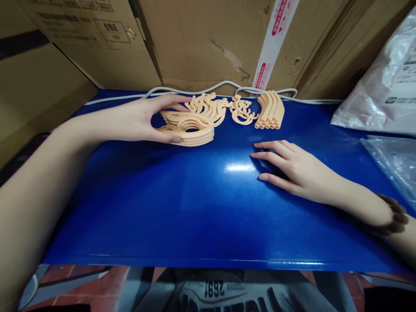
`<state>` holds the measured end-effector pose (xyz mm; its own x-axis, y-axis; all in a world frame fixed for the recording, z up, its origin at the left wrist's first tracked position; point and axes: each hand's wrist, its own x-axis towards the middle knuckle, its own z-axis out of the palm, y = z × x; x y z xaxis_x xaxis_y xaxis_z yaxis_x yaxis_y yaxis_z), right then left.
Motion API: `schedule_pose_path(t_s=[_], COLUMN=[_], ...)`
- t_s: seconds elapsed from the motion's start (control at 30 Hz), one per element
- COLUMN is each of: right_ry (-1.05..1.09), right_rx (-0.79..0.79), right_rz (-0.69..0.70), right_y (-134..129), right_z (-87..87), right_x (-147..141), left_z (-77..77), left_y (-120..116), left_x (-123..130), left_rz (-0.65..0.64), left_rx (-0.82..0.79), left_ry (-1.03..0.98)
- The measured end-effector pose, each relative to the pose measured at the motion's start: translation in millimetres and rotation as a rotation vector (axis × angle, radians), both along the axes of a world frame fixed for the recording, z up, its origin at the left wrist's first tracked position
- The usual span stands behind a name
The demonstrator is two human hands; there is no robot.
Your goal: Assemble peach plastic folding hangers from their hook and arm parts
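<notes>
My left hand (146, 117) is around the left end of a stack of beige curved plastic pieces (196, 135) on the blue table. Its thumb presses along the front of the stack, and the other fingers reach over the back. These pieces have rounded openings. Just behind and to the right lie several wavy, hooked beige pieces (211, 106). Farther right are small hook-shaped pieces (242, 110) and a row of bent, tube-like beige pieces (271, 110). My right hand (287, 167) is open at the table surface, fingers apart, holding nothing, in front of the tube-like pieces.
Large cardboard boxes (201, 39) stand along the back edge of the blue table (182, 208). White cables (191, 89) run behind the plastic pieces. A white plastic bag (380, 95) and a clear plastic sheet (390, 156) lie at the right.
</notes>
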<state>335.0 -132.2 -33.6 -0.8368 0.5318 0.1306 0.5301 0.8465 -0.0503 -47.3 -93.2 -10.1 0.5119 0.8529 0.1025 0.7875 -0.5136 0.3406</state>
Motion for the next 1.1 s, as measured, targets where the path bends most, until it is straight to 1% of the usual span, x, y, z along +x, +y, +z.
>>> schedule_pose_path(t_s=[0.43, 0.9, 0.97, 1.0, 1.03, 1.1], right_ry=[-0.004, 0.010, 0.015, 0.019, 0.021, 0.019], right_rx=[-0.002, -0.005, -0.007, -0.008, -0.009, -0.011], right_rz=[0.001, 0.005, 0.003, 0.003, 0.003, 0.001], right_y=[0, 0, 0, 0, 0, 0], right_z=[0.2, 0.9, 1.3, 1.5, 1.5, 1.4], right_x=[0, -1, 0, 0, 0, 0], left_z=[-1.8, -1.5, 2.4, 5.0, 7.5, 10.6], left_y=[1, 2, -3, -7, -13, -30], left_x=[-4, -5, 1, 7, 15, 37], left_rz=[-0.033, -0.012, -0.026, -0.037, -0.051, -0.130], left_rx=[0.056, 0.026, 0.034, 0.063, 0.102, 0.203], left_ry=[0.029, 0.029, 0.027, 0.018, 0.012, -0.040])
